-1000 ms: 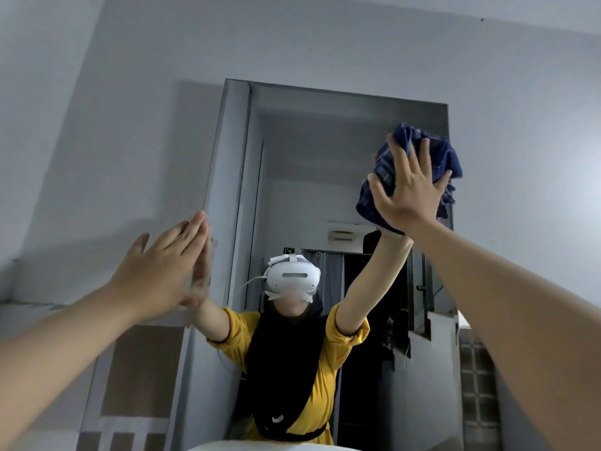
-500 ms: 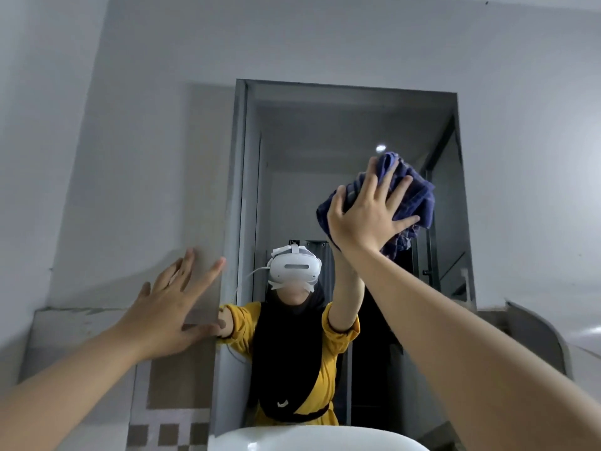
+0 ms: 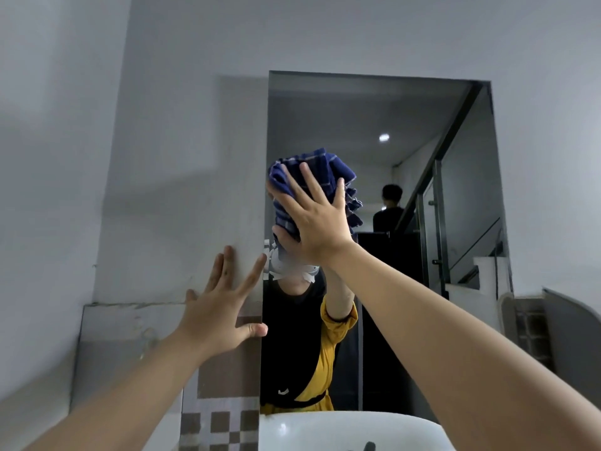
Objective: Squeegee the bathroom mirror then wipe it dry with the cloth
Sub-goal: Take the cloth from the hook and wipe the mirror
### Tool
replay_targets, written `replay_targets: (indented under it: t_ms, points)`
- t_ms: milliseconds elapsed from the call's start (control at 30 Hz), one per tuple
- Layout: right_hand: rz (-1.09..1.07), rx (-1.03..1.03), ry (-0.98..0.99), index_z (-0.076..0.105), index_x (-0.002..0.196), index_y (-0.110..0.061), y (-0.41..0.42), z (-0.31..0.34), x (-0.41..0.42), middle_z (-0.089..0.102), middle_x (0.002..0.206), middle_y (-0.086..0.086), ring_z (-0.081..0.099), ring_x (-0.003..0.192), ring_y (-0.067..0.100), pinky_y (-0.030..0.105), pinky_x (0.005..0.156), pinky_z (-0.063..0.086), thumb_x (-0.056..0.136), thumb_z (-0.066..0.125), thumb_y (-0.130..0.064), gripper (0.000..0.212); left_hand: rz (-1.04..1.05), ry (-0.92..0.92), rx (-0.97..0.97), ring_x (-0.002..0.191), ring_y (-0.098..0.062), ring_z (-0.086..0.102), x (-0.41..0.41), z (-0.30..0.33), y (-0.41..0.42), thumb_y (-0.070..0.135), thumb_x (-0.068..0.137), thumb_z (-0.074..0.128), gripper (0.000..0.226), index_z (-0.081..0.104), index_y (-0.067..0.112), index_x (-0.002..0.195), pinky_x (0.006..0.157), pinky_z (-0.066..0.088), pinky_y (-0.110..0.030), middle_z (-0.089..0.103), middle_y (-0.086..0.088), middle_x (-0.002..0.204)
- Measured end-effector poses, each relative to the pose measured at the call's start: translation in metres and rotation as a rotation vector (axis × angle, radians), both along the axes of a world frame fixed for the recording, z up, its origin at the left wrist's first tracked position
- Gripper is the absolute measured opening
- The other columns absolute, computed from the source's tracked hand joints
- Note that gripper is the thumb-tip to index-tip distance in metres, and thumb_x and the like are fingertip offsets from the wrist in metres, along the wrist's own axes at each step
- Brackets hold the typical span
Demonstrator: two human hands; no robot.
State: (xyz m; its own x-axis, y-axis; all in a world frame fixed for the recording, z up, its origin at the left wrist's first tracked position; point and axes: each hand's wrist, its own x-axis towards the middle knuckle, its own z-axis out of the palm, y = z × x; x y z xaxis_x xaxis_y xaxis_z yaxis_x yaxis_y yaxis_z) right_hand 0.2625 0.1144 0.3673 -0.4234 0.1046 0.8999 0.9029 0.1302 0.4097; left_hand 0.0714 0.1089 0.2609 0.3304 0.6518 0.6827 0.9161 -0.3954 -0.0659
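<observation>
The tall frameless mirror (image 3: 406, 131) hangs on the grey wall in the middle of the view. My right hand (image 3: 317, 219) presses a bunched dark blue checked cloth (image 3: 312, 172) flat against the glass near the mirror's left edge, at mid height. My left hand (image 3: 224, 302) rests with fingers spread on the wall just left of the mirror, its thumb touching the mirror's edge. It holds nothing. No squeegee is in view.
A white basin (image 3: 341, 429) sits below the mirror at the bottom edge. Brown and white tiles (image 3: 224, 421) cover the lower wall to the left. The mirror reflects me, a second person further back, and a stair railing.
My right hand has swept the cloth down and left across the glass, from the upper right to the left edge. My left hand dropped lower along the mirror's left side.
</observation>
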Motion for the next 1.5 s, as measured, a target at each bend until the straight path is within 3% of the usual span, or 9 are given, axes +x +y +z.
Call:
replay_targets:
  t_ms: [267,433,533,800,1067,1233,1333,1400,1500]
  points:
    - [-0.062,-0.020,-0.312,0.023,0.151,-0.036,-0.007,-0.016,0.036,0.020,0.161,-0.005,0.010,0.150,0.026,0.070,0.109,0.007,0.087,0.045,-0.054,0.069,0.019,0.002,0.011,0.135,-0.024,-0.031,-0.003,-0.002,0.003,0.076,0.066,0.053,0.109,-0.035,0.055,0.128,0.104,0.023,-0.068,-0.043,-0.005,0.145]
    - [-0.096,-0.022,-0.329,0.024,0.150,-0.035,-0.014,-0.016,0.085,0.020,0.161,-0.004,0.010,0.150,0.026,0.072,0.109,0.011,0.088,0.046,-0.054,0.069,0.053,0.018,0.030,0.135,-0.026,-0.028,0.001,-0.002,0.001,0.076,0.064,0.051,0.111,-0.035,0.051,0.130,0.105,0.025,-0.067,-0.038,-0.010,0.148]
    - [-0.115,-0.008,-0.248,0.026,0.149,-0.035,-0.018,-0.014,0.119,0.021,0.160,-0.004,0.012,0.149,0.025,0.072,0.108,0.014,0.086,0.048,-0.055,0.070,0.051,0.016,0.023,0.137,-0.028,-0.027,0.001,-0.003,0.001,0.080,0.060,0.041,0.108,-0.035,0.050,0.130,0.106,0.022,-0.066,-0.039,-0.009,0.146]
    - [-0.091,0.026,0.101,0.024,0.150,-0.034,-0.024,-0.009,0.193,0.025,0.159,-0.001,0.010,0.149,0.026,0.073,0.108,0.012,0.086,0.036,-0.057,0.069,0.101,0.026,0.023,0.137,-0.027,-0.028,0.002,-0.004,0.003,0.076,0.064,0.047,0.110,-0.039,0.051,0.127,0.105,0.024,-0.065,-0.043,-0.006,0.145]
    - [-0.041,0.064,0.679,0.019,0.149,-0.036,-0.029,-0.032,0.230,0.018,0.161,-0.005,0.001,0.150,0.021,0.068,0.112,0.005,0.088,0.039,-0.052,0.067,0.109,-0.032,-0.004,0.139,-0.026,-0.024,0.006,-0.010,-0.001,0.073,0.064,0.043,0.105,-0.034,0.051,0.131,0.106,0.016,-0.067,-0.037,-0.004,0.149]
    - [-0.055,0.038,0.979,0.015,0.150,-0.035,-0.025,-0.054,0.197,0.011,0.163,-0.004,-0.004,0.150,0.022,0.071,0.110,0.003,0.088,0.037,-0.050,0.067,0.096,-0.060,0.039,0.143,-0.031,-0.012,0.010,-0.021,-0.007,0.069,0.072,0.035,0.090,-0.028,0.051,0.134,0.106,0.019,-0.068,-0.025,-0.010,0.154]
    - [-0.027,0.018,1.032,0.016,0.149,-0.033,-0.020,-0.061,0.159,0.005,0.164,-0.004,-0.006,0.150,0.024,0.073,0.109,0.002,0.088,0.036,-0.050,0.067,0.060,-0.005,0.059,0.142,-0.033,-0.008,0.009,-0.037,-0.008,0.077,0.079,0.019,0.077,-0.020,0.048,0.139,0.105,0.022,-0.069,-0.015,-0.014,0.155]
    - [0.012,0.004,0.999,0.016,0.150,-0.032,-0.017,-0.066,0.128,0.003,0.164,-0.003,-0.007,0.150,0.025,0.073,0.107,0.001,0.089,0.037,-0.049,0.067,0.058,0.044,0.048,0.142,-0.034,-0.006,0.006,-0.048,-0.009,0.082,0.072,0.008,0.083,-0.013,0.045,0.143,0.103,0.023,-0.070,-0.010,-0.015,0.156]
    - [0.053,-0.030,0.889,0.017,0.151,-0.032,-0.013,-0.070,0.075,0.001,0.164,-0.001,-0.008,0.149,0.026,0.074,0.106,0.001,0.089,0.040,-0.048,0.067,0.050,0.023,0.040,0.140,-0.034,-0.014,0.004,-0.060,-0.006,0.088,0.065,0.002,0.088,-0.013,0.048,0.142,0.104,0.014,-0.067,-0.023,-0.010,0.154]
